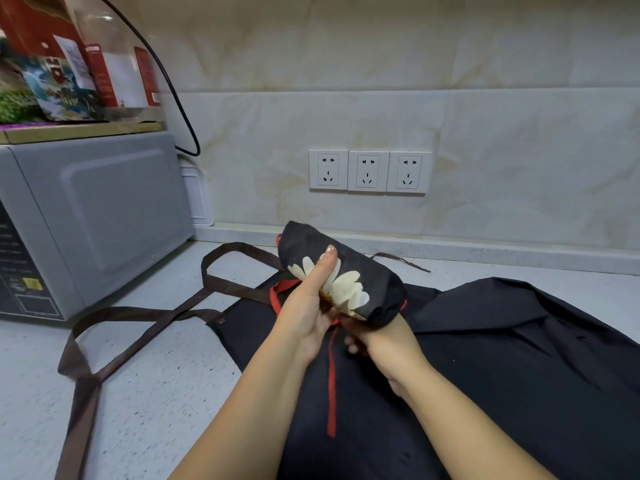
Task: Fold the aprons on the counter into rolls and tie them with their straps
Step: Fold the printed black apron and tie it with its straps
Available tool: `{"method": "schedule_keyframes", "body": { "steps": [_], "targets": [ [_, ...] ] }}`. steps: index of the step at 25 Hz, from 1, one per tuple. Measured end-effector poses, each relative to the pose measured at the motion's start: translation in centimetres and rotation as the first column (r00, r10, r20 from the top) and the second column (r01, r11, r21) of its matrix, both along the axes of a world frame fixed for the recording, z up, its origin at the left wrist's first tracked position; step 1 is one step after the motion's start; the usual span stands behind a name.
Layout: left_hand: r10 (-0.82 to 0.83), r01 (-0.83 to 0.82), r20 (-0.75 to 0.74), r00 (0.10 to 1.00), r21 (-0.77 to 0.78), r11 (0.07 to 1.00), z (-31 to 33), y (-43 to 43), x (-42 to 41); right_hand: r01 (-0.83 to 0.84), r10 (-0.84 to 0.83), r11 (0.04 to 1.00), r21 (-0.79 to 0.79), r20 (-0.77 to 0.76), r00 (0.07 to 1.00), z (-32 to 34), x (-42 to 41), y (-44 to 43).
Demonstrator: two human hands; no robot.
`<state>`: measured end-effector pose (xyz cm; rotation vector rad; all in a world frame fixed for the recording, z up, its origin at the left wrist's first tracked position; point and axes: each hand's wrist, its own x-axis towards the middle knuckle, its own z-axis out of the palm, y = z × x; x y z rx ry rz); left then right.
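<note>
Flat apron (502, 358): dark, spread open on the speckled counter (156, 375), under both forearms.
Red strap (331, 386): hangs from between the hands, its loose end lying on the flat apron.
Right hand (377, 337): below the roll's near end, fingers curled under where the red strap comes out; what they grasp is hidden, cannot tell.
Left hand (308, 306): grasps the roll from the left, thumb pressed on top over the white flower print.
Rolled apron (346, 271): black, held off the counter above the flat apron, tilted, far end pointing toward the wall.
Brown straps (138, 313): looped loosely over the counter, left of the flat apron.
Microwave (93, 216): grey, far left on the counter, printed boxes (69, 64) on top.
Wall sockets (369, 171): three in a row on the tiled wall behind the roll.
Black cable (173, 88): curves down the wall behind the microwave.
</note>
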<state>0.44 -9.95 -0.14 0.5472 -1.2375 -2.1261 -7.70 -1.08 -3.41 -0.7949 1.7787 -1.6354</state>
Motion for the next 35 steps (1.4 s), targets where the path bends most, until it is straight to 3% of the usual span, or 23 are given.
{"method": "schedule_keyframes", "body": {
  "steps": [3, 9, 12, 19, 22, 24, 26, 27, 28, 30, 31, 33, 35],
  "targets": [
    [-0.037, 0.064, 0.180, 0.983, -0.147, 0.987, -0.1, 0.5, -0.1, 0.096, -0.094, 0.991, -0.095, 0.031, 0.995, 0.0, -0.3, 0.1],
    [-0.179, 0.224, 0.240, 0.954, -0.174, 0.959, 0.0, -0.2, 0.6, 0.241, -0.235, 0.971, 0.001, -0.217, 0.947, -0.7, -1.3, 0.3],
    [-0.195, 0.238, 0.245, 0.950, -0.158, 0.958, 0.1, -0.2, 0.8, 0.250, -0.239, 0.968, 0.015, -0.248, 0.939, -0.4, -1.0, 0.5],
    [-0.173, 0.173, -0.010, 0.985, 0.010, 0.985, 0.6, 0.5, 0.5, 0.159, -0.166, 0.986, -0.055, -0.162, 0.973, -0.4, -1.0, 0.3],
    [-0.108, 0.107, -0.078, 0.991, -0.016, 0.994, 0.3, 0.5, 0.1, 0.076, -0.083, 0.993, -0.095, -0.075, 0.994, 0.2, 0.1, 0.3],
    [-0.009, 0.005, -0.099, 0.995, -0.050, 0.999, -0.2, -0.1, 0.1, -0.090, 0.092, 0.996, -0.030, 0.118, 0.989, 0.8, 0.3, 0.9],
    [0.053, -0.063, -0.161, 0.986, -0.060, 0.996, -0.7, -1.1, 0.4, -0.225, 0.194, 0.966, 0.131, 0.211, 0.958, 1.7, -0.7, 2.0],
    [0.056, -0.071, -0.176, 0.983, -0.079, 0.994, -0.9, -1.4, 0.5, -0.178, 0.140, 0.961, 0.211, 0.182, 0.973, 2.0, -1.5, 2.5],
    [0.075, -0.096, -0.149, 0.986, -0.138, 0.986, -1.0, -1.5, 0.5, -0.018, -0.009, 0.975, 0.223, 0.121, 0.993, 2.1, -2.5, 2.9],
    [0.265, -0.242, 0.000, 0.964, -0.407, 0.881, -1.1, -0.8, 0.4, 0.401, -0.400, 0.916, -0.008, 0.030, 0.916, 2.6, -4.1, 3.4],
    [0.342, -0.259, 0.036, 0.939, -0.583, 0.770, -1.1, -0.2, 0.3, 0.492, -0.498, 0.854, -0.171, 0.007, 0.867, 3.0, -4.1, 3.4],
    [0.368, -0.168, 0.048, 0.929, -0.830, 0.532, -1.1, 1.3, -0.1, 0.444, -0.543, 0.784, -0.433, -0.132, 0.830, 3.8, -2.5, 3.2],
    [0.367, -0.116, 0.046, 0.929, -0.906, 0.407, -1.3, 1.6, -0.6, 0.284, -0.553, 0.768, -0.573, -0.371, 0.746, 4.0, -0.8, 3.0]
  ]
}}
